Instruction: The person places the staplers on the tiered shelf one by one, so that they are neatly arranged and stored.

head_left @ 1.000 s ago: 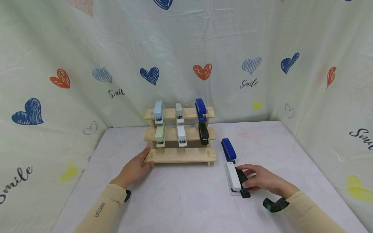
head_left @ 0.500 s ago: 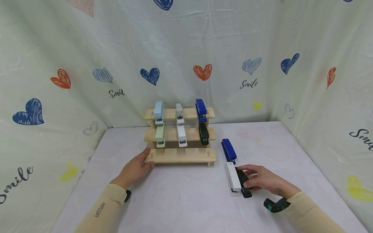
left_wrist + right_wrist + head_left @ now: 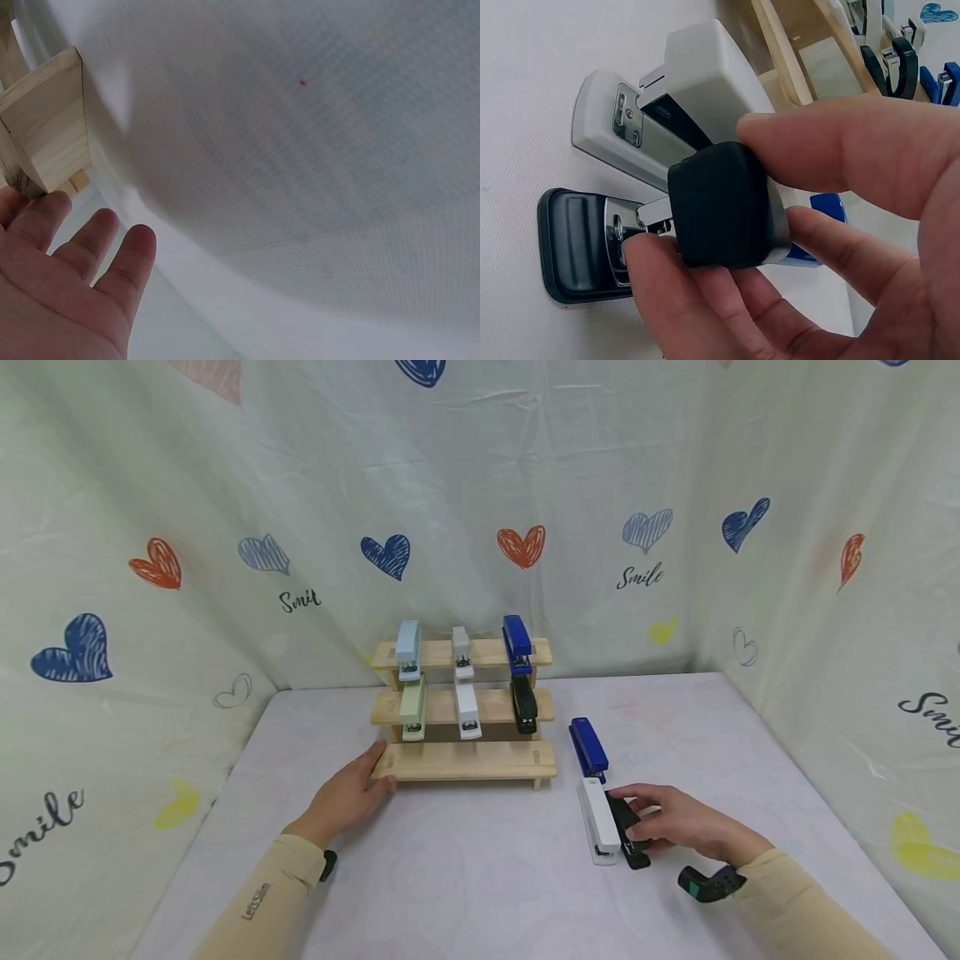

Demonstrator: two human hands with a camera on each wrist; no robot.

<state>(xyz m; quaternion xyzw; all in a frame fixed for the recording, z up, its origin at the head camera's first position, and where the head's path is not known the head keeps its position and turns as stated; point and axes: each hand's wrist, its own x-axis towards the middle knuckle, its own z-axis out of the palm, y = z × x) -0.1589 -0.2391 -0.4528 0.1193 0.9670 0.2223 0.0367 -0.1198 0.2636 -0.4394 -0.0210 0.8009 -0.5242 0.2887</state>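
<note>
My right hand point(image 3: 678, 818) holds a black stapler point(image 3: 720, 206) by its upper arm, thumb on one side and fingertips on the other. Its black base point(image 3: 577, 244) rests on the table. Close along its left side lies a white stapler point(image 3: 598, 814), with a blue stapler point(image 3: 588, 746) end to end behind it. At the left end of a three-tier wooden rack point(image 3: 465, 760), my left hand point(image 3: 347, 793) grips the bottom plank, thumb at its front edge and fingers at its side. In the left wrist view several fingertips extend past the plank's corner.
On the top tier stand a light blue stapler point(image 3: 408, 647), a grey one and a blue stapler point(image 3: 517, 639). The middle tier bears a pale green stapler point(image 3: 413, 706), a white one and a black one. A heart-printed curtain point(image 3: 585, 460) encloses the table.
The near end of the black stapler has swung slightly to the right, away from the white stapler, with my right fingers on it. My left hand has stayed on the rack.
</note>
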